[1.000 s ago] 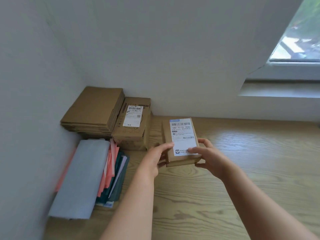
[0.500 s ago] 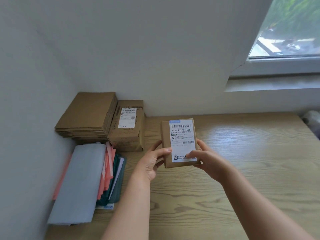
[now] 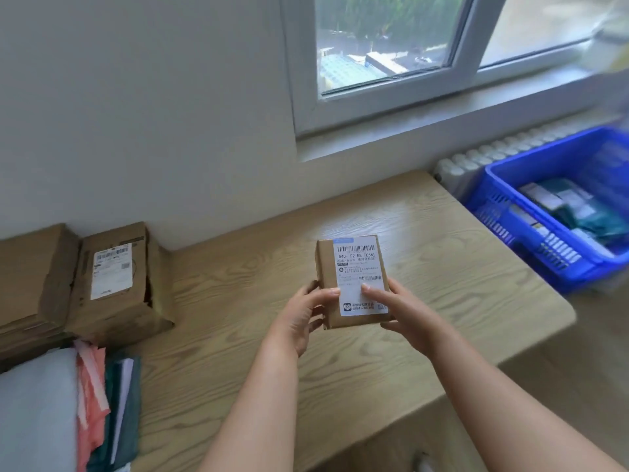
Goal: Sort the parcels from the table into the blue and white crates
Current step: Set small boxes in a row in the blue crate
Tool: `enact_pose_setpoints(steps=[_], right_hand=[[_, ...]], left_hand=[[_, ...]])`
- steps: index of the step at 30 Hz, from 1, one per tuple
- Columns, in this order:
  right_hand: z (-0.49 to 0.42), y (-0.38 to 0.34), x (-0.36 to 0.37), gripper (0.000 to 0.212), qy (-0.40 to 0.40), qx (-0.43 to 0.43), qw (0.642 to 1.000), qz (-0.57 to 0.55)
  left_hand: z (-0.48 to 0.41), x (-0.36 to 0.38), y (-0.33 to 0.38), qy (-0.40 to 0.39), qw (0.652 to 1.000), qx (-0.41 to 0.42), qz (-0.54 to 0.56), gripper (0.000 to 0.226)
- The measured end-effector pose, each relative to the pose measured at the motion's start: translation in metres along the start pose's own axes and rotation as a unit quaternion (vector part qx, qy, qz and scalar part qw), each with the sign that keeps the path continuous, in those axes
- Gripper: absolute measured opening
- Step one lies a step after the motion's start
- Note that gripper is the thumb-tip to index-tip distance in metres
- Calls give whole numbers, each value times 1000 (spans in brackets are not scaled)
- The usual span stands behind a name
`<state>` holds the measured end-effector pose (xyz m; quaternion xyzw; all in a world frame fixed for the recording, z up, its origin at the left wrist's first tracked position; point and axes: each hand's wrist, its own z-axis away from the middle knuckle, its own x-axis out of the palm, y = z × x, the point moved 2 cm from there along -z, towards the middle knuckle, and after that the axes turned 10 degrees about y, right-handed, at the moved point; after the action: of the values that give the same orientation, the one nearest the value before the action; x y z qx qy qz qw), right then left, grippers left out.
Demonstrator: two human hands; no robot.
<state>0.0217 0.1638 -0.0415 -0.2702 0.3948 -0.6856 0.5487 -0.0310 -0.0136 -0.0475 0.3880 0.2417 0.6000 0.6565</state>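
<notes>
A person holds a small brown cardboard parcel with a white barcoded shipping label (image 3: 354,267) in both hands above the middle of a light wood-grain table (image 3: 442,260), label facing up toward the camera. The left hand (image 3: 301,316) grips the parcel's near left edge, thumb laid on the label's rim and fingers curled beneath. The right hand (image 3: 400,311) grips the near right corner, thumb pressed on the label and fingers wrapped under the box. The parcel is lifted clear of the table.

At the table's left end, against the white wall, stands a larger brown cardboard box with a white label (image 3: 115,284), touching a stack of flattened brown cardboard (image 3: 30,277). At the table's near left corner lies a pile of soft mailers in grey, pink and dark green (image 3: 92,386).

Beyond the table's right end, and lower, sits a blue slotted plastic crate (image 3: 551,149) holding dark green and white packets (image 3: 578,212), with a white ribbed radiator (image 3: 476,158) behind it. A white-framed window (image 3: 384,39) is set in the wall above the table's far right side.
</notes>
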Motion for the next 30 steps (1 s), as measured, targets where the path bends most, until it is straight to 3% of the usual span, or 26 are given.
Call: enact_pose_setpoints(steps=[5,9,13,17,21,23,26,28,30], right_hand=[[5,20,-103,45,59,8,997,-44],[8,38,-212,51,106,13,992,-68],[11,53,-310,49,129,6,987,-98],[15,60,-404,55,166,-12,981,-100],[6,49,-463,66,188,-26,977,-93],[-6,41,-492,71,196,-33,975,-103],[-30,24,-535,77,219,-45,969,-106],[-50,10,-566,67,232,-55,966,-104],[-79,-5,-602,57,248,-57,962,-97]], left_hand=[[-8,104,-6,-34,996,1,-78,76],[-7,214,-25,-72,991,11,-109,45],[-8,311,-55,-76,991,16,-107,61],[-5,407,-72,-95,989,20,-114,45],[-25,470,-69,-63,993,18,-101,90],[-40,504,-64,-62,993,24,-102,99],[-59,552,-51,-83,990,42,-110,79],[-81,587,-44,-105,986,45,-122,56],[-111,625,-36,-104,986,41,-122,50]])
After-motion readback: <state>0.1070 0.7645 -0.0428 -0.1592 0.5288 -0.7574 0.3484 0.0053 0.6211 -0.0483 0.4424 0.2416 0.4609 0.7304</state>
